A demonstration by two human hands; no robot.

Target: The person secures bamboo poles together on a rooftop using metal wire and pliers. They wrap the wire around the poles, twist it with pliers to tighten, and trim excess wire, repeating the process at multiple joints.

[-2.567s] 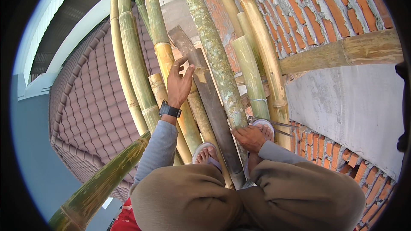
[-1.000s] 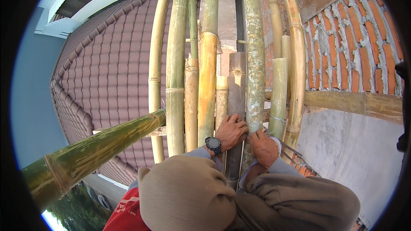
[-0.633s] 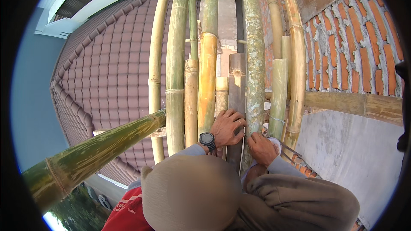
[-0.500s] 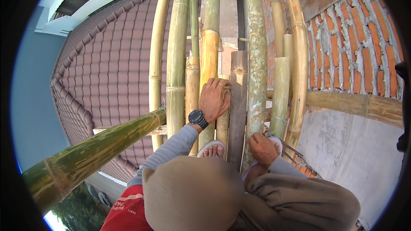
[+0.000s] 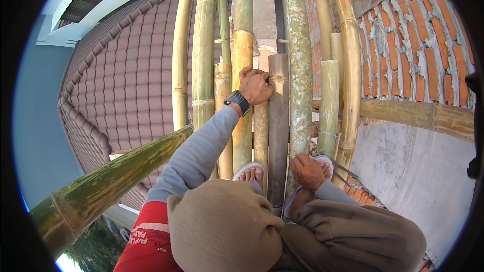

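My left hand (image 5: 255, 86), with a black watch (image 5: 237, 102) on its wrist, is curled over the upper end of a thin bamboo pole (image 5: 260, 136). That end is hidden beneath it. A thicker yellow-green bamboo pole (image 5: 243, 45) lies left of the hand, and a dark grey-brown bamboo pole (image 5: 278, 136) touches its right side. Lower right, my right hand (image 5: 307, 172) is closed around a slim dark metal tool (image 5: 348, 172), mostly covered by the hand and foot. This hand rests beside a mottled, lichen-spotted pole (image 5: 301, 70).
My sandalled feet (image 5: 249, 173) stand on the poles. A thick green bamboo (image 5: 111, 186) slants in from the left; a horizontal bamboo (image 5: 408, 118) crosses at right. A tiled roof (image 5: 131, 70) lies below left, a brick wall (image 5: 418, 45) at right. A short bamboo (image 5: 328, 100) is tied with wire.
My left hand has slid farther up and away, onto the end of the thin bamboo pole, and the arm is more stretched. My right hand has stayed nearly in place. The view has shifted slightly.
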